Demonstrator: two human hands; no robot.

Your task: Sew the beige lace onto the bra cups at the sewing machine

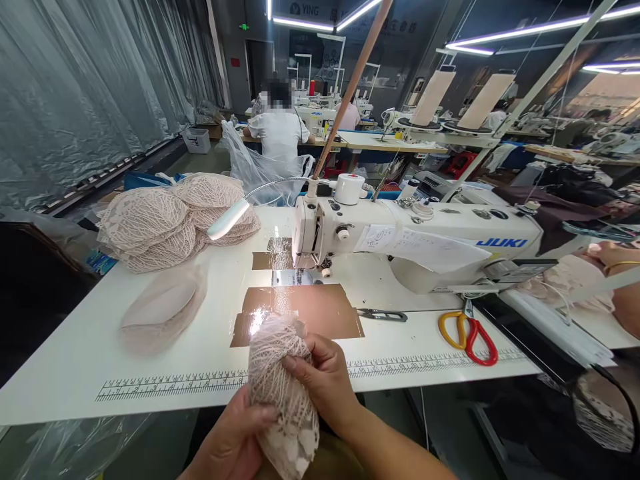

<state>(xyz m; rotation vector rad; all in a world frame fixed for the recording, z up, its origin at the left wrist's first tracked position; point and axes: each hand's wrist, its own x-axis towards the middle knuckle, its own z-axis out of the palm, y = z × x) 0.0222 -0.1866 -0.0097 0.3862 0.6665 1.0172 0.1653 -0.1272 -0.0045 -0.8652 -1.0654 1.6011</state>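
Observation:
A beige lace bra cup (283,400) is between my two hands at the front edge of the white table. My left hand (240,427) grips its lower left side, thumb lying over the lace. On its upper right side, my right hand (327,377) pinches the fabric between thumb and fingers. The piece's top end lies over brown tape (320,310) in front of the needle of a white sewing machine (370,220). The fingers behind the lace are hidden.
Stacked lace cups (150,223) stand at the back left, with a sheer beige piece (163,307) before them. Thread snips (383,315) and red-and-yellow-handled scissors (470,333) lie to the right. A lamp (229,219) overhangs the table. A co-worker's arm (623,287) shows at far right.

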